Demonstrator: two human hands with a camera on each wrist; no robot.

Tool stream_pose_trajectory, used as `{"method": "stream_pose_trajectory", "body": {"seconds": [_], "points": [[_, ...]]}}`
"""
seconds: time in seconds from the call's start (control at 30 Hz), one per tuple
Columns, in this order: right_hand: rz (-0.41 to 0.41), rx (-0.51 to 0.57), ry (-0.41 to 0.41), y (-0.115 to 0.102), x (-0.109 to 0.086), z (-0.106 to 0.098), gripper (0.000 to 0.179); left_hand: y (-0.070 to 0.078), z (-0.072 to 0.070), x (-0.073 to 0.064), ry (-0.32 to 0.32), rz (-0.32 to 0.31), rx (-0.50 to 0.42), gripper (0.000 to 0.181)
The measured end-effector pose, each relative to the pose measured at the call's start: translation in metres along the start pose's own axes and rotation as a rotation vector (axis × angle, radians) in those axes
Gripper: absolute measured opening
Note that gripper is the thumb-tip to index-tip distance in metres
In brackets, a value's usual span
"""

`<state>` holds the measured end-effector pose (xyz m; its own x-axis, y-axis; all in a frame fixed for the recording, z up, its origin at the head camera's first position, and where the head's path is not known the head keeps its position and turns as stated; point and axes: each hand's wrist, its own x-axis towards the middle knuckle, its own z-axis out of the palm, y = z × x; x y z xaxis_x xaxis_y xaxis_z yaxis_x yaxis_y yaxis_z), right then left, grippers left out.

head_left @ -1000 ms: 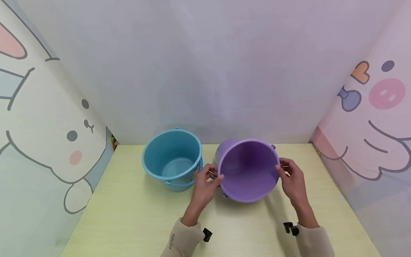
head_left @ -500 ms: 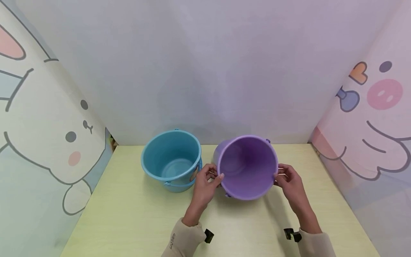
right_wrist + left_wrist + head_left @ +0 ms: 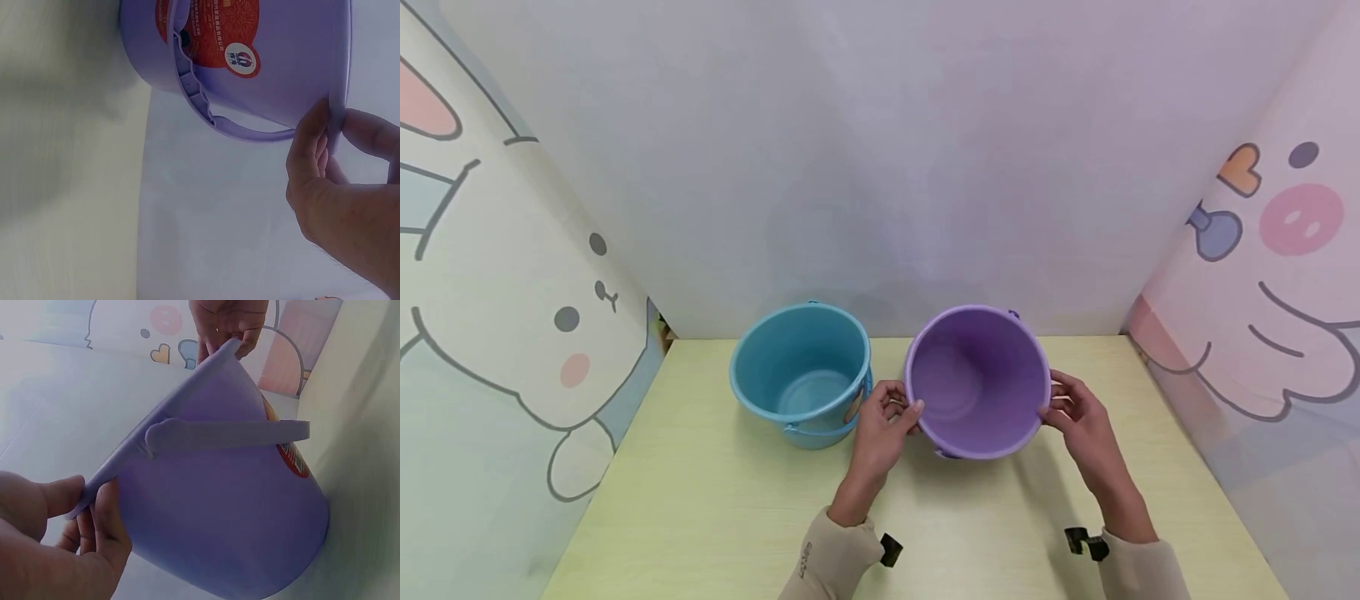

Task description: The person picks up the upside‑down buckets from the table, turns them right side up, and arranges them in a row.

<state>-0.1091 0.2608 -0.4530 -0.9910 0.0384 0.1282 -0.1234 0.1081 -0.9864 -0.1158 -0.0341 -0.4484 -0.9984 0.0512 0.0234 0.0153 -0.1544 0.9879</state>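
A purple plastic bucket (image 3: 977,392) leans toward me on the table, its mouth facing up and forward. My left hand (image 3: 880,429) pinches its rim on the left, thumb inside and fingers behind. On the opposite side my right hand (image 3: 1084,425) grips the rim the same way. In the left wrist view the bucket's handle (image 3: 231,434) hangs against its outer wall. A red label (image 3: 212,31) shows on the bucket in the right wrist view. Close beside my left hand stands an upright blue bucket (image 3: 805,367), its inside bare and its handle lowered.
Both buckets stand toward the back of the pale yellow table (image 3: 715,525). Behind them rises a whitish wall covering (image 3: 850,167). Side panels carry cartoon figures, a rabbit (image 3: 535,333) at left and a pig (image 3: 1292,275) at right.
The purple bucket has turned between my hands and tipped back more upright, so more of its floor shows. Its rim lugs have shifted round. The blue bucket stays put.
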Motion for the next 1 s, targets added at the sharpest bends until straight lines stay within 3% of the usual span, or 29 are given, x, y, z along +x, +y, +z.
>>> {"method": "stream_pose_trajectory", "body": {"seconds": [0.37, 0.53, 1.0], "points": [[-0.025, 0.045, -0.030, -0.009, 0.013, -0.001, 0.050, 0.001, -0.002, 0.001, -0.052, -0.066, -0.143, 0.030], [-0.016, 0.002, -0.049, -0.014, 0.019, -0.001, 0.050, 0.001, -0.003, 0.002, -0.066, -0.102, -0.219, 0.030], [0.109, -0.049, -0.106, -0.027, 0.036, 0.003, 0.053, -0.001, -0.003, 0.006, -0.036, -0.140, -0.334, 0.025]]}}
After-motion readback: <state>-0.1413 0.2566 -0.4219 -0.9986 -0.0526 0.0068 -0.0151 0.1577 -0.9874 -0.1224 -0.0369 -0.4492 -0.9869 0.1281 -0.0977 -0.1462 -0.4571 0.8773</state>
